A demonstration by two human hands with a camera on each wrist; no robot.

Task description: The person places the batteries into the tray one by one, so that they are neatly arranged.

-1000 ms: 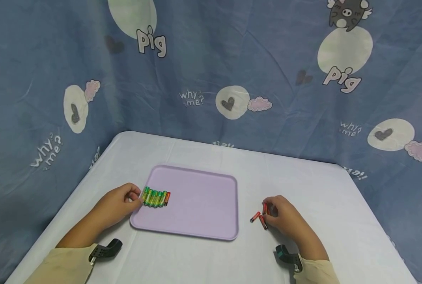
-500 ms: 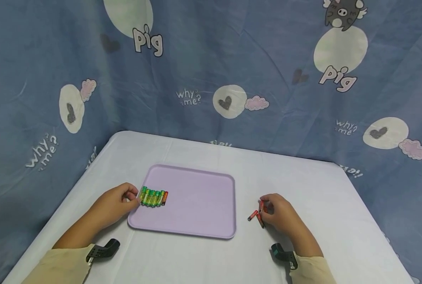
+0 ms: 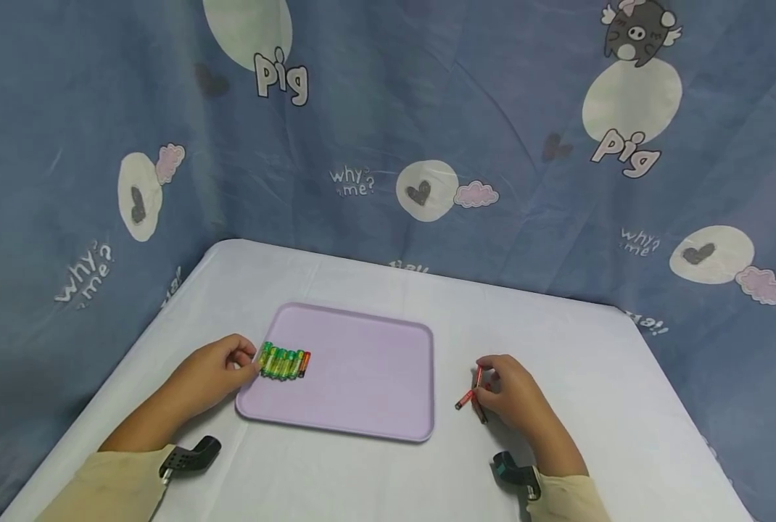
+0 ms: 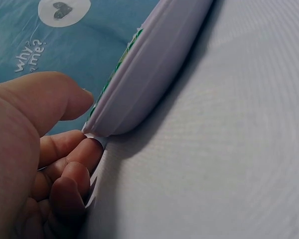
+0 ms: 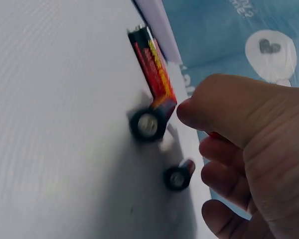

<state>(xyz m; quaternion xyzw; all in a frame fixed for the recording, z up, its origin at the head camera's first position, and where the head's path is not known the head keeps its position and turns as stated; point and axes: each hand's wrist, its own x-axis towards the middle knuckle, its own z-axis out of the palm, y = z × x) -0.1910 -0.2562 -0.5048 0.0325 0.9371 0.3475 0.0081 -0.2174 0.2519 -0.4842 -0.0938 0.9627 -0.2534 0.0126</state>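
Note:
My left hand is at the left rim of a lilac tray, its thumb above the edge and fingertips below it. On the tray beside this hand, several green-yellow batteries lie in a row, ending with a red battery. Right of the tray, my right hand has its thumb and forefinger at a red battery. Below its fingertips lie a second loose red battery and a dark-ended one. In the right wrist view, a red-and-black battery lies ahead of the thumb.
A white cloth covers the table. Blue printed curtain hangs behind and along the sides. Black wrist devices sit at both beige sleeves.
The right hand has shifted slightly left among the loose red batteries, and one of them now stands steeper at its fingertips. The left hand and the row on the tray stay put.

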